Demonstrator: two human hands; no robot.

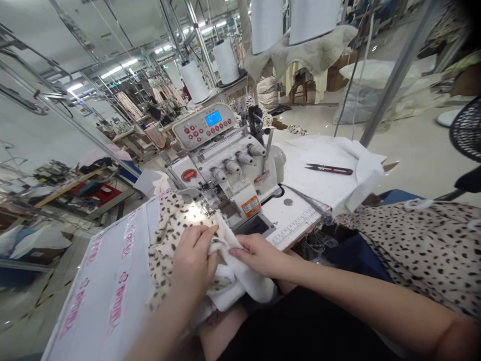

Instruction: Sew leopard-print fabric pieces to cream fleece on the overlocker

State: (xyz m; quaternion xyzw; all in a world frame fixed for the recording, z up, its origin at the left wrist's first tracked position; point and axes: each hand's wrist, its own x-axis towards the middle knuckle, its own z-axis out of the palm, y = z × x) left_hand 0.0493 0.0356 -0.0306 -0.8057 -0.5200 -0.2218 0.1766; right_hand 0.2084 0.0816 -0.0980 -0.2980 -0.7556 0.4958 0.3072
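- Fingers (199, 235) of left hand (191, 265) lie pressed together on spotted cloth (175, 245).
- Right hand (259, 255) lies flat on white cloth (240, 281), fingers together.
- Sewing machine (233, 165) needle spot is lost in bright light.

Cream fabric (169, 225) carries dark leopard spots, the folded cloth (240, 286) is plain white, the thread snips (329, 169) dark red.

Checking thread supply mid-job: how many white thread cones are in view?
4: the left standing cone and right standing cone behind the overlock machine, then the third cone and fourth cone, cut off at the top edge. More may be out of view.
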